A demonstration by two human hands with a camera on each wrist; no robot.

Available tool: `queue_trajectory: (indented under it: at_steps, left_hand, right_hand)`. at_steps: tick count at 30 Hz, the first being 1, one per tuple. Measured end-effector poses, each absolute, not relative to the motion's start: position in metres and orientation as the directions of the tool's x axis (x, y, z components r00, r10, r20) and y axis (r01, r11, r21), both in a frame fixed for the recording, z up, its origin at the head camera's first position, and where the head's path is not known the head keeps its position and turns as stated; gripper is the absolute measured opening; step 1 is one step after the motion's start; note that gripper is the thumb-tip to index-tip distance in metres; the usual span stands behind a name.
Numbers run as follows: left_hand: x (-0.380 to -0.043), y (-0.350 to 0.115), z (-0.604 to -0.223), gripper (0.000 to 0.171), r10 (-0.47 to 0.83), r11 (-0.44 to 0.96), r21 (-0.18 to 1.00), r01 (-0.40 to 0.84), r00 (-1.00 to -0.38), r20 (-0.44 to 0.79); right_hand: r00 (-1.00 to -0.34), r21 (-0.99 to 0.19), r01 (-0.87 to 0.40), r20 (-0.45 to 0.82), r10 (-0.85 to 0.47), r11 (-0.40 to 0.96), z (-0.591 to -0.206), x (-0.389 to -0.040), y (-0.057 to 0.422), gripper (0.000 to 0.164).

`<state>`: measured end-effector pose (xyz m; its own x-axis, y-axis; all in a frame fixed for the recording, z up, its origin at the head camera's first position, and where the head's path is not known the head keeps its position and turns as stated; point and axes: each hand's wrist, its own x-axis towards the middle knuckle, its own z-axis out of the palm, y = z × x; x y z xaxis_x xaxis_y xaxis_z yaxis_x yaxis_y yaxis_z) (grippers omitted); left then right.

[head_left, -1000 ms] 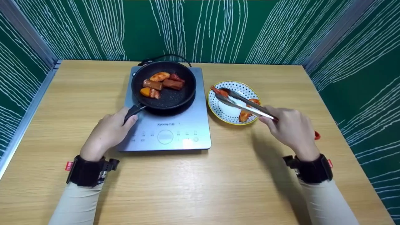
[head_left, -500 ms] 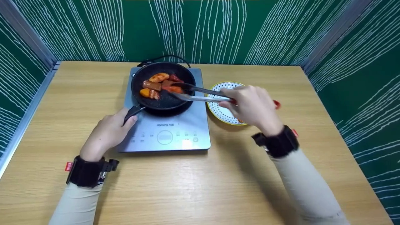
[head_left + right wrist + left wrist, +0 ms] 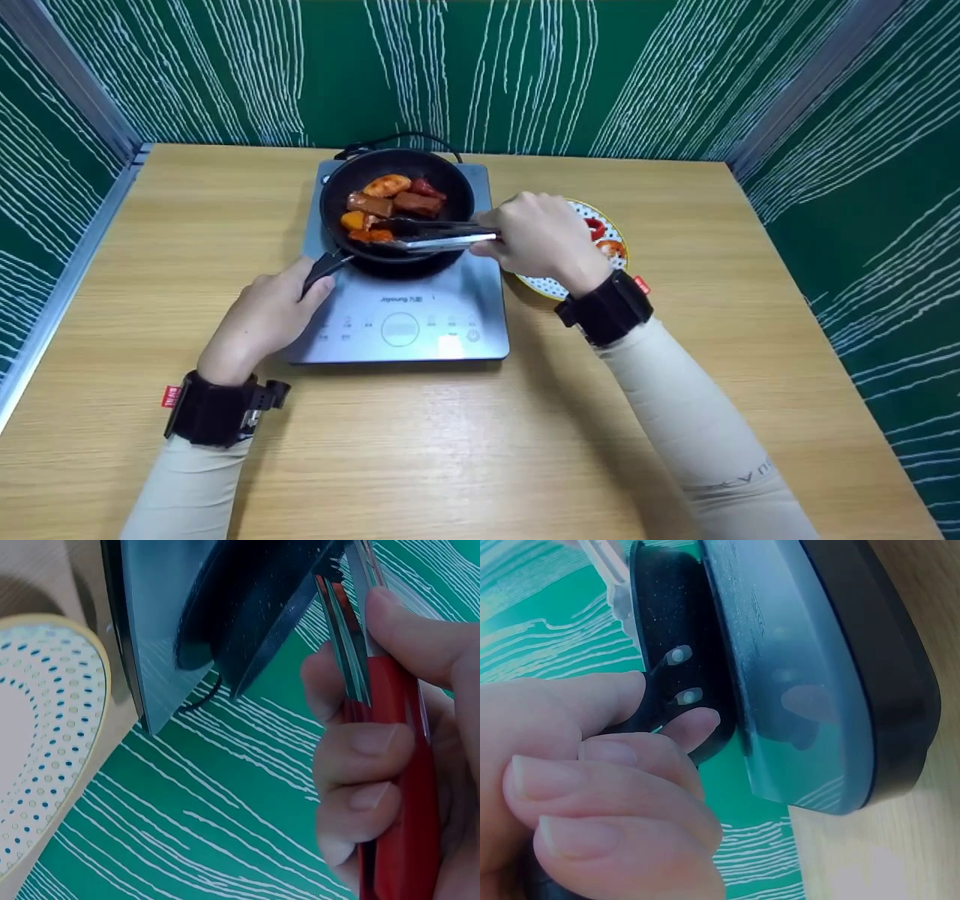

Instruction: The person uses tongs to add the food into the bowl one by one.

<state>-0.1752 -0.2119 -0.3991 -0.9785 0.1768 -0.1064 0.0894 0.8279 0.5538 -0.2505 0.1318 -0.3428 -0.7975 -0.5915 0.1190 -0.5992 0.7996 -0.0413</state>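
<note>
My left hand (image 3: 266, 316) grips the black handle (image 3: 325, 268) of a frying pan (image 3: 431, 238), its fingers curled round it in the left wrist view. In my right hand (image 3: 541, 238) are metal tongs (image 3: 442, 241) with red grips (image 3: 409, 772). The tongs' tips reach low into the pan's front left, right at a reddish-orange food piece (image 3: 371, 236). Beside it lie a yellow-orange piece (image 3: 352, 220), two brown meat-like blocks (image 3: 418, 204), a browned wedge (image 3: 386, 185) and a dark red piece (image 3: 424, 187). The tongs partly cover some of the food.
Under the pan sits a flat induction cooker (image 3: 420, 330) with a black cord (image 3: 409, 135) behind. A dotted plate (image 3: 541, 286) with a yellow rim stands to its right, partly hidden by my right hand, bearing a red piece (image 3: 595, 229) and an orange one (image 3: 611, 248). Green walls enclose the table.
My right hand has carried a reddish-orange piece in the tongs leftward from the plate into the pan, then to the pan's front left. The left hand stays on the handle.
</note>
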Motion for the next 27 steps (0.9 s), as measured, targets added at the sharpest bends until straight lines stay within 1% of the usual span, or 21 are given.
queue_trajectory:
  at_steps: [8, 15, 17, 22, 27]
  left_hand:
    - [-0.176, -0.211, -0.399, 0.034, 0.174, 0.827, 0.556, 0.078, -0.977, -0.123]
    - [-0.175, -0.211, -0.4, 0.034, 0.176, 0.822, 0.564, 0.072, -0.975, -0.132]
    - [-0.175, -0.211, -0.401, 0.034, 0.178, 0.823, 0.564, 0.074, -0.975, -0.132]
    - [-0.175, -0.212, -0.4, 0.034, 0.177, 0.824, 0.562, 0.074, -0.975, -0.131]
    - [-0.174, -0.212, -0.4, 0.034, 0.176, 0.823, 0.563, 0.074, -0.976, -0.128]
  right_hand:
    - [-0.79, -0.039, -0.607, 0.139, -0.597, 0.794, -0.351, -0.249, 0.126, 0.027]
    - [-0.803, -0.11, -0.592, 0.157, -0.574, 0.798, -0.357, -0.247, 0.13, 0.043]
    - [-0.801, -0.125, -0.595, 0.18, -0.571, 0.794, -0.357, -0.244, 0.134, 0.043]
    - [-0.779, -0.119, -0.608, 0.28, -0.56, 0.785, -0.352, -0.235, 0.159, 0.035]
    - [-0.786, -0.122, -0.578, 0.349, -0.51, 0.807, -0.346, -0.223, 0.203, 0.035]
